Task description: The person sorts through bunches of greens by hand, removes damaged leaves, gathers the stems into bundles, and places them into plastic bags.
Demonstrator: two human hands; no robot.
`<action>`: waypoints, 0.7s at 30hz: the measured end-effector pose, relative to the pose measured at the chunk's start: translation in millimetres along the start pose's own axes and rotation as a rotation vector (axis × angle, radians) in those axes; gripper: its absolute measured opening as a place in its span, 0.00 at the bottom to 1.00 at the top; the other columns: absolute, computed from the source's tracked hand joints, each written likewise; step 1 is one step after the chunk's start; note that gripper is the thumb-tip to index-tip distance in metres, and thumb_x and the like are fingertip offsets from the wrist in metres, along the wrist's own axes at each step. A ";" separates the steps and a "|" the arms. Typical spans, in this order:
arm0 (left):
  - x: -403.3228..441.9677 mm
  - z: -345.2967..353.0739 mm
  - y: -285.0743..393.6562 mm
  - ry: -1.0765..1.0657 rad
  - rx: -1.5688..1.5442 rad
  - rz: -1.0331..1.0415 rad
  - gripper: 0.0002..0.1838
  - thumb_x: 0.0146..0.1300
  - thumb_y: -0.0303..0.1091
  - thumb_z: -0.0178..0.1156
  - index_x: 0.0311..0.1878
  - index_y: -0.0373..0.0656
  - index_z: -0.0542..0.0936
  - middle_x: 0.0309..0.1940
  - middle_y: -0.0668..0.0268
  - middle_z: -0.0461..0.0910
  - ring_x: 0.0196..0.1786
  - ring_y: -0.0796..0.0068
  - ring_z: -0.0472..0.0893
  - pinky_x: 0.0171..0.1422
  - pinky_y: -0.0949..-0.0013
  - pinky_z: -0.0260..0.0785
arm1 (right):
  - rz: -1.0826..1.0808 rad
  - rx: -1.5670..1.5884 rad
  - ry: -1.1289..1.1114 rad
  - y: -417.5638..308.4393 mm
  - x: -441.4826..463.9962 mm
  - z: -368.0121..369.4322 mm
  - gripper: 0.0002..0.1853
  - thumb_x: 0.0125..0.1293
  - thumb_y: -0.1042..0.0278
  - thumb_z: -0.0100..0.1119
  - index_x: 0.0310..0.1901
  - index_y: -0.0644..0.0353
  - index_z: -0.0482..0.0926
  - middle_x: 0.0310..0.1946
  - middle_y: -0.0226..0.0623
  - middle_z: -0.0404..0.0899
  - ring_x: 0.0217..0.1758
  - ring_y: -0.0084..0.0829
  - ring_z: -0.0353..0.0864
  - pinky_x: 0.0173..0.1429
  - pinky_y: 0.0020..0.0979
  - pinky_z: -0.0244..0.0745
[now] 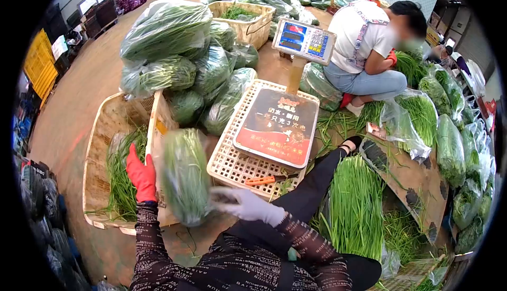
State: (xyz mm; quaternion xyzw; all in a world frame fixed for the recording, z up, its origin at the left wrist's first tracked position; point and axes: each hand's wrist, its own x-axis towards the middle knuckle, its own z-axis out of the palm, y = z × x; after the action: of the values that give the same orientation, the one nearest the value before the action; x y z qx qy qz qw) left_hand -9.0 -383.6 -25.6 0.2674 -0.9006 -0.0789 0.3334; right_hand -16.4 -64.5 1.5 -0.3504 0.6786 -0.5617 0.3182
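My left hand [141, 176], in a red glove, is raised with its fingers apart in front of the greens in the crate. Just to its right is a clear plastic bag of leafy greens [185, 177], blurred by motion and standing off the floor. My right hand [253, 206], in a pale grey glove, is at the bag's lower right side. Its fingers are smeared, so I cannot tell whether they grip the bag. A digital scale [277, 127] rests on an upturned white plastic crate [224, 167], where an orange-handled knife [261, 180] lies near the front edge.
A cream crate [92, 159] holds loose greens at left. Bagged greens [163, 32] are piled behind it. Long cut greens [356, 206] lie beside my leg, near a worn board [406, 180]. A co-worker [364, 53] crouches at back right beside rows of filled bags [449, 148].
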 end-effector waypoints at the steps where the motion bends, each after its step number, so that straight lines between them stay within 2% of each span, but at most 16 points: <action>1: -3.3 2.9 -3.7 0.045 -0.098 0.107 0.30 0.52 0.31 0.61 0.60 0.38 0.65 0.49 0.49 0.73 0.51 0.53 0.73 0.57 0.62 0.64 | 0.062 -0.022 0.016 19.8 -9.3 8.2 0.25 0.60 0.60 0.54 0.57 0.61 0.66 0.51 0.43 0.74 0.54 0.33 0.73 0.58 0.30 0.67; 2: -10.7 9.3 0.2 0.035 -0.096 0.104 0.30 0.52 0.31 0.61 0.60 0.38 0.65 0.49 0.49 0.73 0.51 0.53 0.73 0.57 0.62 0.64 | 0.124 -0.044 0.036 44.1 -21.4 13.9 0.23 0.60 0.62 0.54 0.56 0.63 0.68 0.49 0.42 0.76 0.50 0.32 0.76 0.55 0.29 0.69; 4: -24.7 28.3 30.0 -0.097 -0.327 0.238 0.30 0.52 0.29 0.60 0.60 0.37 0.65 0.51 0.50 0.72 0.53 0.55 0.72 0.59 0.62 0.63 | 0.218 0.066 0.248 79.8 -55.1 17.9 0.20 0.61 0.66 0.53 0.54 0.65 0.69 0.47 0.40 0.77 0.48 0.29 0.77 0.53 0.27 0.70; 5: -33.4 35.9 49.7 -0.123 -0.357 0.263 0.30 0.52 0.29 0.60 0.60 0.37 0.65 0.51 0.50 0.72 0.53 0.55 0.72 0.59 0.62 0.63 | 0.279 0.252 0.365 79.9 -74.7 12.7 0.19 0.61 0.69 0.53 0.54 0.66 0.69 0.46 0.40 0.77 0.49 0.27 0.76 0.54 0.26 0.70; 6: -46.5 41.2 72.4 -0.228 -0.476 0.262 0.29 0.53 0.27 0.59 0.60 0.37 0.65 0.52 0.52 0.71 0.54 0.57 0.72 0.60 0.63 0.63 | 0.288 0.287 0.478 67.5 -96.8 1.3 0.19 0.62 0.71 0.53 0.54 0.65 0.69 0.45 0.39 0.77 0.50 0.27 0.75 0.55 0.26 0.69; 7: -60.3 46.9 95.7 -0.351 -0.604 0.271 0.28 0.53 0.26 0.59 0.60 0.37 0.65 0.54 0.53 0.71 0.54 0.60 0.72 0.60 0.64 0.62 | 0.333 0.394 0.648 52.1 -120.6 -9.2 0.19 0.61 0.74 0.54 0.54 0.65 0.69 0.42 0.37 0.77 0.44 0.24 0.75 0.50 0.26 0.70; 9: -88.2 53.5 140.8 -0.540 -0.844 0.356 0.28 0.54 0.24 0.58 0.60 0.37 0.65 0.54 0.56 0.71 0.54 0.62 0.73 0.60 0.65 0.63 | 0.299 0.296 0.967 35.8 -186.0 -31.9 0.19 0.60 0.75 0.54 0.54 0.64 0.69 0.43 0.39 0.77 0.44 0.27 0.75 0.51 0.28 0.72; 11: -117.4 48.1 183.4 -0.817 -1.109 0.413 0.27 0.55 0.20 0.56 0.60 0.40 0.66 0.53 0.60 0.72 0.53 0.70 0.73 0.58 0.68 0.64 | 0.286 0.176 1.440 9.4 -267.1 -41.6 0.13 0.59 0.76 0.53 0.47 0.65 0.73 0.39 0.39 0.78 0.35 0.25 0.76 0.41 0.25 0.74; 12: -131.7 41.9 203.0 -0.966 -1.164 0.419 0.24 0.56 0.20 0.55 0.58 0.41 0.68 0.48 0.62 0.75 0.50 0.73 0.75 0.56 0.71 0.65 | 0.247 0.022 1.628 -0.3 -311.6 -38.8 0.12 0.58 0.75 0.51 0.45 0.66 0.74 0.36 0.40 0.78 0.31 0.24 0.76 0.36 0.22 0.73; 13: -148.1 41.5 218.4 -1.083 -1.201 0.468 0.23 0.56 0.20 0.55 0.57 0.41 0.70 0.45 0.63 0.76 0.47 0.75 0.76 0.54 0.72 0.66 | 0.143 -0.122 1.841 -6.4 -351.1 -23.9 0.10 0.59 0.73 0.50 0.41 0.66 0.74 0.31 0.37 0.76 0.27 0.21 0.73 0.32 0.21 0.71; 14: -164.3 39.7 233.9 -1.197 -1.231 0.521 0.21 0.57 0.21 0.55 0.56 0.41 0.71 0.42 0.64 0.78 0.45 0.76 0.77 0.52 0.73 0.67 | 0.127 -0.068 2.011 -16.8 -387.7 -7.8 0.09 0.59 0.72 0.50 0.39 0.65 0.73 0.28 0.34 0.74 0.24 0.20 0.70 0.29 0.20 0.68; 15: -175.0 28.6 251.4 -1.336 -1.318 0.524 0.19 0.59 0.22 0.55 0.54 0.40 0.72 0.38 0.65 0.79 0.42 0.78 0.78 0.50 0.75 0.67 | 0.010 -0.026 2.191 -31.3 -410.1 14.7 0.08 0.61 0.69 0.51 0.36 0.64 0.73 0.25 0.32 0.72 0.23 0.18 0.67 0.26 0.20 0.65; 16: -194.0 29.0 262.5 -1.542 -1.334 0.486 0.17 0.60 0.23 0.54 0.54 0.40 0.73 0.39 0.65 0.79 0.42 0.79 0.77 0.49 0.76 0.67 | -0.073 -0.052 2.193 -29.5 -443.6 45.5 0.10 0.62 0.64 0.53 0.33 0.62 0.72 0.21 0.31 0.70 0.21 0.17 0.66 0.22 0.20 0.61; 18: -227.1 15.6 285.8 -1.823 -1.318 0.514 0.17 0.61 0.23 0.53 0.54 0.39 0.72 0.39 0.65 0.79 0.42 0.80 0.77 0.48 0.77 0.67 | 0.109 0.125 2.552 -36.7 -466.1 107.3 0.12 0.63 0.59 0.54 0.32 0.60 0.72 0.17 0.28 0.67 0.17 0.17 0.64 0.19 0.21 0.58; 20: -257.1 10.5 298.7 -1.995 -1.239 0.588 0.15 0.62 0.24 0.51 0.53 0.39 0.73 0.38 0.65 0.79 0.41 0.80 0.78 0.45 0.78 0.67 | 0.181 0.130 2.719 -20.0 -482.3 176.9 0.10 0.63 0.61 0.55 0.32 0.59 0.71 0.18 0.27 0.69 0.16 0.19 0.65 0.20 0.22 0.62; 21: -272.7 10.5 300.9 -2.045 -1.253 0.574 0.15 0.62 0.25 0.51 0.53 0.39 0.73 0.37 0.65 0.80 0.40 0.80 0.77 0.44 0.79 0.67 | 0.301 0.026 2.781 -5.2 -488.3 216.8 0.09 0.63 0.63 0.55 0.33 0.60 0.71 0.18 0.29 0.70 0.18 0.19 0.66 0.21 0.21 0.64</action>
State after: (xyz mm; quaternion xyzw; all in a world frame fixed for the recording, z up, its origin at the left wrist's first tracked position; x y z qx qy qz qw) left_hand 28.2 15.9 -89.4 -0.3307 -0.5803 -0.5938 -0.4487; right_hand 432.7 224.7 -10.8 0.5651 0.4598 -0.4117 -0.5475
